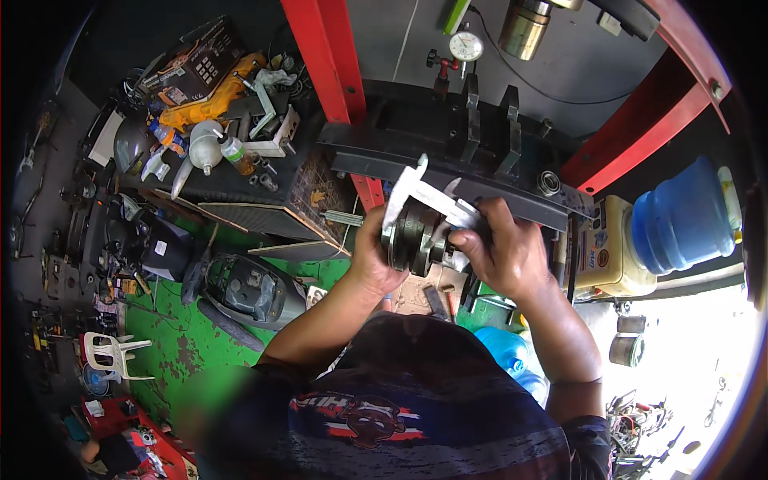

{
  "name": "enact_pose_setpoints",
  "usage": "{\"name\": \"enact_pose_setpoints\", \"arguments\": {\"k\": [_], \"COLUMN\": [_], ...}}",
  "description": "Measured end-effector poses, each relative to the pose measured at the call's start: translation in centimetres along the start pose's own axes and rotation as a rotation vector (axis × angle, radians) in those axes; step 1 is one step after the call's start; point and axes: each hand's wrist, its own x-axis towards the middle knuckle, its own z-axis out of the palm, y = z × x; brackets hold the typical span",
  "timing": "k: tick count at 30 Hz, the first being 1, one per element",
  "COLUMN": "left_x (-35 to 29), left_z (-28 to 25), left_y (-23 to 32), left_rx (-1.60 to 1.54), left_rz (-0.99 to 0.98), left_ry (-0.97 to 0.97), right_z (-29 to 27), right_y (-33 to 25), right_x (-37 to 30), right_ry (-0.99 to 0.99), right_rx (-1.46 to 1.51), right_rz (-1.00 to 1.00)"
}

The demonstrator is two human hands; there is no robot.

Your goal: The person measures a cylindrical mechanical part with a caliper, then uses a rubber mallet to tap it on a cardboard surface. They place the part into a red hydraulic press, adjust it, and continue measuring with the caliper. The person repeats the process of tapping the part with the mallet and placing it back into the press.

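Dark navy shirt fabric with a red-and-white chest print (480, 392) is filling the lower middle of the view, and beyond it both bare hands are working close together, just in front of a black steel press bed (384, 156) between red-painted steel posts (326, 56). Held up off the bed, a dark, round metal part with stepped discs (412, 236) is sitting between the hands, with a silver-grey metal sliding caliper (436, 196) lying across its top.

Judging by this, the person is measuring the part's width: the caliper's long jaws are straddling it, one along its left end and the other farther right among the discs. Whether both are truly touching metal, I cannot tell. The next move is probably calling for squaring the caliper to the part, gently thumbing the slide snug and reading the scale.

The left hand (374, 260) is cupping the part from its left and near side, palm turned inward, thumb side up; its fingers are clamping around the metal, though their tips are hidden. The right hand (512, 248) is approaching from the right with a bent wrist, fingers curling over the caliper's beam and thumb pressing toward the slide, clamped on the tool.
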Motion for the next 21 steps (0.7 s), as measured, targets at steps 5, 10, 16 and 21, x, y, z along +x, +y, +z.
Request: {"name": "enact_pose_setpoints", "arguments": {"k": [5,10,16,21], "left_x": [-0.2,-0.1,-0.4,-0.5], "left_z": [-0.4,-1.3,-1.8,-1.2], "left_y": [0.6,1.0,0.7,1.3], "left_rx": [0.063,0.159,0.155,0.243], "left_rz": [0.084,0.009,-0.011,0.035], "left_ry": [-0.218,-0.266,-0.257,-0.221], "right_z": [-2.0,-4.7,-5.7,-5.4], "right_y": [-0.2,-0.5,-0.5,-0.8], "right_x": [0.6,0.9,0.7,0.3], "right_ry": [-0.148,-0.289,-0.350,-0.342], "right_rx": [0.261,0.203,0.073,0.059], "right_rz": [0.138,0.019,0.018,0.070]}}
